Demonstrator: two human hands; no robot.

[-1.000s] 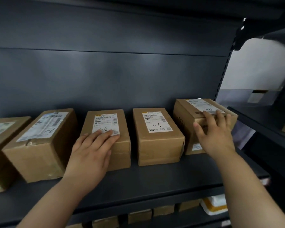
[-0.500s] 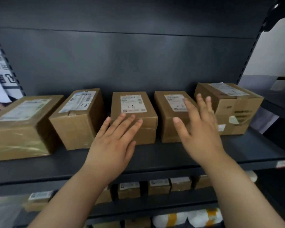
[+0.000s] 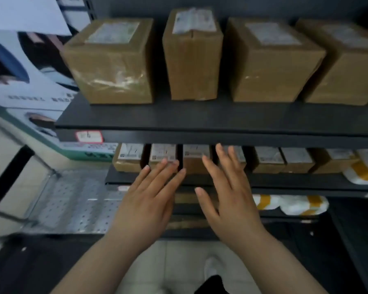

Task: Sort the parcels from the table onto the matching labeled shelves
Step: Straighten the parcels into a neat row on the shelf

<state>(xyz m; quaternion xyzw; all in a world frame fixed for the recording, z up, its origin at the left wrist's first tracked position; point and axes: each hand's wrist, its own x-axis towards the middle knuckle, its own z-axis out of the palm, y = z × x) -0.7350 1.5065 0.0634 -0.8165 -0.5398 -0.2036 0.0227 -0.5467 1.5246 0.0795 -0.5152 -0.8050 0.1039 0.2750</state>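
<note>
Both hands have come off the boxes they touched a second ago, and the view has dropped, so the top row now sits high in frame and the lower shelves show.

Left hand and right hand: both flat, fingers straight and a little spread, backs up, holding nothing. They hover side by side in front of the lower shelf. Fingertips overlap the small boxes there in line of sight only, so I cannot tell whether there is any contact.

Upper shelf: at least four brown boxes in a row, standing square, fronts set back a little from the edge, narrow gaps between. Leftmost parcel, second parcel, third parcel, fourth parcel. White labels face up on all. This reads as deliberate, so each number can be checked against the shelf tag, red-bordered, on the front lip at left. Print on tag and labels is too blurred to read.

Lower shelf: smaller parcels packed close, labels up likewise. White-and-yellow bags lie at its right end, with more on the shelf below.

Judgement: this placement looks finished. Empty, open hands suit drawing back to fetch the next parcel. Table not in view. Left of the rack: a poster and a perforated metal platform.
</note>
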